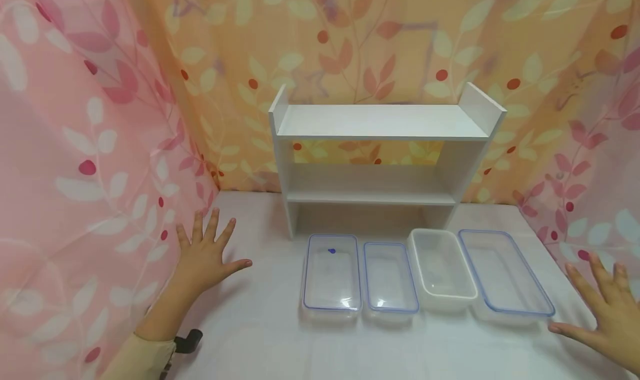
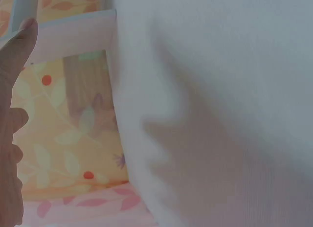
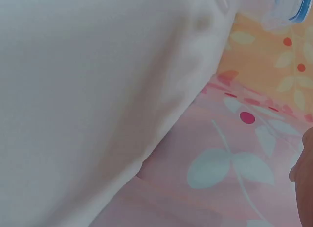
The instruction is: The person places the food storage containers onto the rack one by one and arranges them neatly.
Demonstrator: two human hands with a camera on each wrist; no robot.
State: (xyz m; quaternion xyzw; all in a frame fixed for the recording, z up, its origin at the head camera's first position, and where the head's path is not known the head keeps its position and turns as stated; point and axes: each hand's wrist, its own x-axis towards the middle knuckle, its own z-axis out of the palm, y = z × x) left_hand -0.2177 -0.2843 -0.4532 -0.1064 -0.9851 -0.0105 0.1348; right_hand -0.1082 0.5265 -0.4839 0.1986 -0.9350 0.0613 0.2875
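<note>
My left hand (image 1: 200,263) is held over the left part of the table with its fingers spread, and nothing is in it. At the right edge of the head view my right hand (image 1: 607,316) is also spread and holds nothing. Between the hands several clear plastic food containers stand in a row. A blue-rimmed container (image 1: 332,280) has a small blue mark on top; beside it is a narrower blue-rimmed one (image 1: 391,283). Then comes an uncovered whitish container (image 1: 442,263). Nearest my right hand is a larger blue-rimmed container (image 1: 505,274).
A white shelf unit (image 1: 372,121) with raised sides stands at the back of the white table (image 1: 260,335), behind the containers. Leaf-patterned cloth (image 1: 240,63) hangs behind and on both sides. A small black object (image 1: 188,341) sits by my left wrist.
</note>
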